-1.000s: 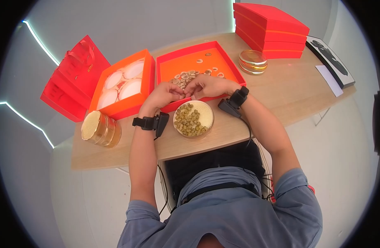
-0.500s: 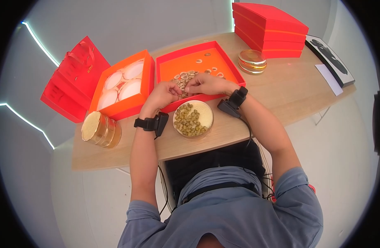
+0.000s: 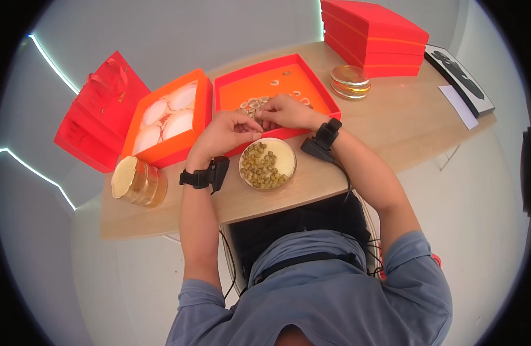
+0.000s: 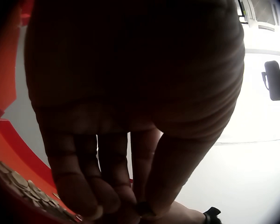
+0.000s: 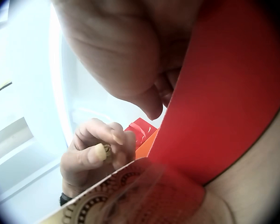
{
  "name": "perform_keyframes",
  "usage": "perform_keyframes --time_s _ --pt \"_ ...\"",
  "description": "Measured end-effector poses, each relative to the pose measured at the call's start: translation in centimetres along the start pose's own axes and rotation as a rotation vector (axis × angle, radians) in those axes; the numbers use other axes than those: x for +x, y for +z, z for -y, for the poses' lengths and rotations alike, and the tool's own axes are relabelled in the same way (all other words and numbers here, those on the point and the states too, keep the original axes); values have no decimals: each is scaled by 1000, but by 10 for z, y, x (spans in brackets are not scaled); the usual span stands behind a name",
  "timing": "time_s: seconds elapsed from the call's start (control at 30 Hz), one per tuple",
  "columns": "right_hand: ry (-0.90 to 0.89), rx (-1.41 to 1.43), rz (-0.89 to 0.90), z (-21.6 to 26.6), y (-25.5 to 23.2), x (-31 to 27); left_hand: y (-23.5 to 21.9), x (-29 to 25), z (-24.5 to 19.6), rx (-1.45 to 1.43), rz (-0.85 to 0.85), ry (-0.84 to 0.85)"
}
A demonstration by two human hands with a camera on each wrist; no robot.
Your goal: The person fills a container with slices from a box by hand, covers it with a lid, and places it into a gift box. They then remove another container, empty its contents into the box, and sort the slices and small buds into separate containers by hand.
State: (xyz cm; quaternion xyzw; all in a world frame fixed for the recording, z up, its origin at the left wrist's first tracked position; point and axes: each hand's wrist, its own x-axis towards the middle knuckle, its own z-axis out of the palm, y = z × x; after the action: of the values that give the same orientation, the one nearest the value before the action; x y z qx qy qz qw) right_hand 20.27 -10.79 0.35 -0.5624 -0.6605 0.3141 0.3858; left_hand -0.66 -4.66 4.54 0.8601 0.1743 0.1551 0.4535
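The left hand (image 3: pixel 224 134) is at the red tray's near wall (image 3: pixel 288 132), just above a round container (image 3: pixel 284 157) partly covered with olive-green rolled pieces (image 3: pixel 262 174). In the right wrist view, the left hand (image 5: pixel 88 151) pinches a small greenish-brown piece (image 5: pixel 107 149) between thumb and fingers; the left wrist view shows it dark at the fingertips. Pale dried slices (image 3: pixel 254 105) lie in the tray, beneath and beside the right hand (image 3: pixel 293 112). The right hand's fingers point down into the tray; its wall hides some fingertips in the right wrist view, so any grip is unclear.
Left of the tray stands an orange box (image 3: pixel 204 109) with round white items, beside a red bag (image 3: pixel 112 95). A gold-clear jar (image 3: pixel 147 183) stands front left. Toward the back right are stacked clear-gold lids (image 3: pixel 350 83), red boxes (image 3: pixel 381 34) and a framed picture (image 3: pixel 462 75).
The left hand has shifted a little right and toward the round container, and its fingers look straighter. The right hand stays over the slices. The head view has shifted slightly.
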Motion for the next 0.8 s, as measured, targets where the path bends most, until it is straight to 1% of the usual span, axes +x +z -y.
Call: perform_keyframes --time_s 0.07,0.17,0.37,0.47,0.57,0.67,0.77,0.8 --pt "-5 -41 2 0 0 0 4 1 -1 -21 83 -26" --pt "-18 -84 10 1 0 0 7 -1 -10 85 137 -76" --pt "-54 -120 39 -11 2 6 11 -1 -13 141 165 -27" --pt "-64 -138 44 -12 2 6 8 1 -3 53 121 -88" --pt "-65 -154 47 -10 2 5 4 2 0 155 7 -44" --pt "-41 -188 41 -5 1 3 -1 6 11 292 -109 -72" --pt "-37 -206 25 -5 1 2 -5 7 16 635 -143 -123" --pt "-41 -207 19 -6 1 2 -5 7 16 635 -105 -137"
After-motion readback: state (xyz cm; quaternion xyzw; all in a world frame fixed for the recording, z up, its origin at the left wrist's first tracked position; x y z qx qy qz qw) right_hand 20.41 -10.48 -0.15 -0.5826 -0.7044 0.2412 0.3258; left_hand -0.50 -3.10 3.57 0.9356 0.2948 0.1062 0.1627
